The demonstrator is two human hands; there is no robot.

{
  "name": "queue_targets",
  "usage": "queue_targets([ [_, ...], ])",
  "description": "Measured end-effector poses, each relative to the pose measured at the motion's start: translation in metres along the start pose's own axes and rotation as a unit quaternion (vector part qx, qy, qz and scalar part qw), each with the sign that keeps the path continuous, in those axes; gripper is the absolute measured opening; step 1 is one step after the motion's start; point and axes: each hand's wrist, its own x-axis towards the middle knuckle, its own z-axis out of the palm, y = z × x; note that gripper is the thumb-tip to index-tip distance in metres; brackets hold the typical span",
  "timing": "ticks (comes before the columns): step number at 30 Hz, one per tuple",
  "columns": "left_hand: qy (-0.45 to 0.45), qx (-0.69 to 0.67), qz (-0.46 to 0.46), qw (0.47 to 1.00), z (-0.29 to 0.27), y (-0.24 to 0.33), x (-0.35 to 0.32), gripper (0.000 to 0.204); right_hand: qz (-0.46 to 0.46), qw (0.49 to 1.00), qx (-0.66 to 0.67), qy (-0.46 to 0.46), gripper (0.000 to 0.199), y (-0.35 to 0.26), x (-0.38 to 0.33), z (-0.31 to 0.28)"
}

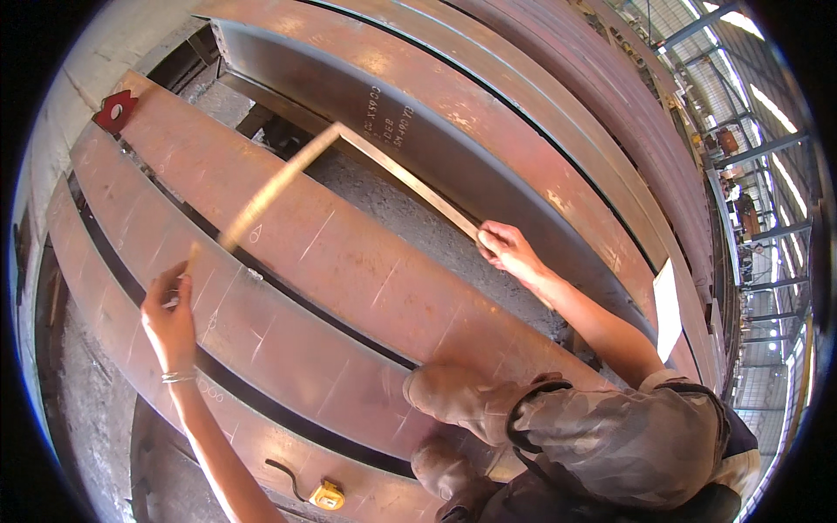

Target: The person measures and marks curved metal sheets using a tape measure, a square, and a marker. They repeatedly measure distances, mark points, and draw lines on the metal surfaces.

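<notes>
My right hand (510,253) is closed round the end of one leg of a metal L-shaped square (405,180). The square's corner is raised over the gap between two steel beams, and its other leg, blurred by motion, slants toward my left hand. My left hand (170,318) is closed in a pinch on a short pale stick (193,254) that looks like chalk. It hovers above a rust-brown steel beam (279,336) bearing chalk lines and small drawn marks. The tip of the stick is apart from the square.
A yellow tape measure (327,495) lies on the nearest beam. A red toothed plate (115,111) sits at the far-left beam ends. Dark gaps run between the beams. A beam with a deep web (418,131) stands beyond the wide gap; a white sheet (667,309) is at right.
</notes>
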Motion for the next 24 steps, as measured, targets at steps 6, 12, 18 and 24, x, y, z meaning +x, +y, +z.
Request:
queue_targets([
  [6, 0.062, -0.095, -0.049, 0.992, -0.068, -0.015, -0.016, 0.037, -0.027, 0.982, 0.164, -0.094, 0.024, -0.043, 0.003, 0.115],
  [12, 0.058, -0.117, -0.102, 0.986, -0.126, -0.018, -0.061, 0.046, 0.057, 0.969, 0.180, -0.162, 0.023, -0.035, -0.021, 0.238],
  [18, 0.054, -0.100, -0.145, 0.983, -0.163, -0.022, -0.111, 0.053, 0.084, 0.965, 0.158, -0.192, 0.016, 0.020, -0.053, 0.298],
  [24, 0.018, -0.094, -0.217, 0.971, -0.173, -0.016, -0.144, 0.057, 0.054, 0.976, 0.003, -0.213, 0.021, 0.050, -0.047, 0.305],
])
